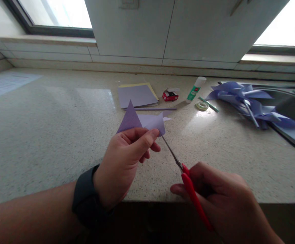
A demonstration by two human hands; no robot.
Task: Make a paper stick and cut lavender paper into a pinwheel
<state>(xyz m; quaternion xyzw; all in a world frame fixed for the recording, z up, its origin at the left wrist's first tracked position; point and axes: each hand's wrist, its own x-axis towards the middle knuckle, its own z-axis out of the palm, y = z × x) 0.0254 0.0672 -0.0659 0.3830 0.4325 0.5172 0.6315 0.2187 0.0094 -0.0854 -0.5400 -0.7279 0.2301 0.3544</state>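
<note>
Between the thumb and fingers of my left hand, which wears a dark wristband, is a purple paper with pointed flaps standing out and one side curled. My right hand grips the red handles of a pair of scissors. The blades slant up to the left, and their tips reach the lower right edge of the paper by my left fingertips. Whether the tips lie against the paper or behind it, I cannot tell. Beyond my hands, a thin purple stick lies on the counter.
Behind are stacked purple and yellow sheets, a small red box, a glue stick, a tape roll and a green stick. Purple pinwheels lie at the sink on the right. Printed paper lies far left.
</note>
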